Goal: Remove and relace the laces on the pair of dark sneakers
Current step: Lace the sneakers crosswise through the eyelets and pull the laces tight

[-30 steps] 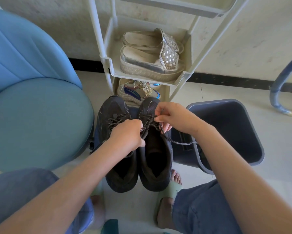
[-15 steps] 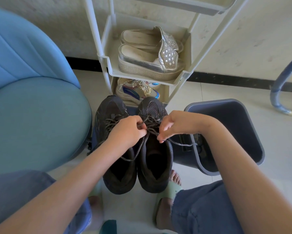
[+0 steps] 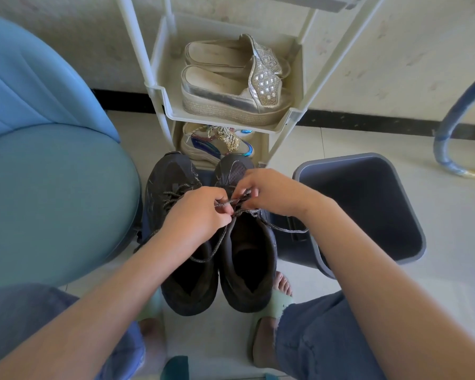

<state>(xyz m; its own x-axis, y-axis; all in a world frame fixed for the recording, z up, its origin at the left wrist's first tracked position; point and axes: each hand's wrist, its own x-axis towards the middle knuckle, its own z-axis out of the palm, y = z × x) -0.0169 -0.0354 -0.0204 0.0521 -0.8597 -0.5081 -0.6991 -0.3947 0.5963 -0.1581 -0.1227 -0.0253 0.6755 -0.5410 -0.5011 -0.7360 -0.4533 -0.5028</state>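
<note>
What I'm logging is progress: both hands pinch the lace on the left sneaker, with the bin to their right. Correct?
No. In the head view the left hand and right hand pinch the lace on the right sneaker, not the left sneaker; the bin does stand to their right.

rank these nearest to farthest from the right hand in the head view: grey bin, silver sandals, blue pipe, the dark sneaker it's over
1. Dark sneaker, under the right hand, which pinches its lace.
2. Grey bin, just to its right.
3. Silver sandals, on the rack shelf ahead.
4. Blue pipe, at the far right edge.
</note>
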